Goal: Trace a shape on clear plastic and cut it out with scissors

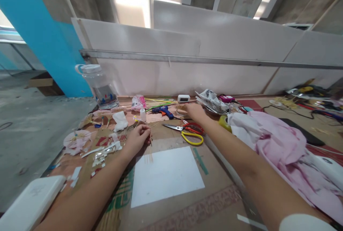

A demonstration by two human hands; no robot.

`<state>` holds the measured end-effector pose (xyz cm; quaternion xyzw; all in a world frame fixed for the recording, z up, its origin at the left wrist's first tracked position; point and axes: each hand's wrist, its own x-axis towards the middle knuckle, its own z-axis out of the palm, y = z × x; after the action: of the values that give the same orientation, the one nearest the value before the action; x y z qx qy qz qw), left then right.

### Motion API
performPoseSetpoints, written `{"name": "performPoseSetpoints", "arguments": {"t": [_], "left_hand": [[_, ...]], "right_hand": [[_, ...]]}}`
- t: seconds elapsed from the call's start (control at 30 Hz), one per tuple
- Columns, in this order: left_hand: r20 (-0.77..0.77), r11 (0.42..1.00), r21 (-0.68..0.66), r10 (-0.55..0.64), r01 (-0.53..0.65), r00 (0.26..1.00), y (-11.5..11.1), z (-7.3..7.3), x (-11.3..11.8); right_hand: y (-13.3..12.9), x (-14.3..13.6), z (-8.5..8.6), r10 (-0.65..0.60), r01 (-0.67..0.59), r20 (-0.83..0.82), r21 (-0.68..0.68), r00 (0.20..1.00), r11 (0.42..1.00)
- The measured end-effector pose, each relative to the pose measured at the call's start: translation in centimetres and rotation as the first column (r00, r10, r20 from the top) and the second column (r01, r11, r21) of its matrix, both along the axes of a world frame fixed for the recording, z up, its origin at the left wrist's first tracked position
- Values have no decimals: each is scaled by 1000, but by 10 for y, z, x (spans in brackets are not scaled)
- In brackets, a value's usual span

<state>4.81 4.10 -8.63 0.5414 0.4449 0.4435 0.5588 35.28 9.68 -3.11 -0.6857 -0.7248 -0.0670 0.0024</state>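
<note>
reaching step apparent: left hand (138, 139) has thin sticks (149, 155) pinched in its fingers; right hand (193, 111), grip indeterminable, is beyond scissors (187, 128); retrieval would require clearing them.

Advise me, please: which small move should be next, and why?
Perhaps bring the right hand back toward the left hand: the left pinches thin sticks with their ends over the white sheet, while the right reaches beyond the scissors, its grip unclear.
</note>
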Motion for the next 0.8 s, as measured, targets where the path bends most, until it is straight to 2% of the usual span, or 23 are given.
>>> {"name": "performPoseSetpoints", "arguments": {"t": [0.1,0.2,0.47,0.63,0.8], "left_hand": [[1,1000,1,-5,5,1000,1,-3,0],[-6,1000,4,-5,5,1000,2,-6,-1],[-37,1000,15,-15,16,999,3,-6,-3],[-40,1000,13,-6,7,999,2,-3,-2],[-38,1000,1,-2,2,999,1,0,-1]], "right_hand": [[10,8,5,-60,58,42,50,997,997],[19,14,6,-57,55,64,33,996,998],[35,6,-2,119,-120,-21,-41,993,992],[32,-2,-10,215,-217,-136,5,967,976],[22,2,-8,213,-190,-225,119,951,975]]}}
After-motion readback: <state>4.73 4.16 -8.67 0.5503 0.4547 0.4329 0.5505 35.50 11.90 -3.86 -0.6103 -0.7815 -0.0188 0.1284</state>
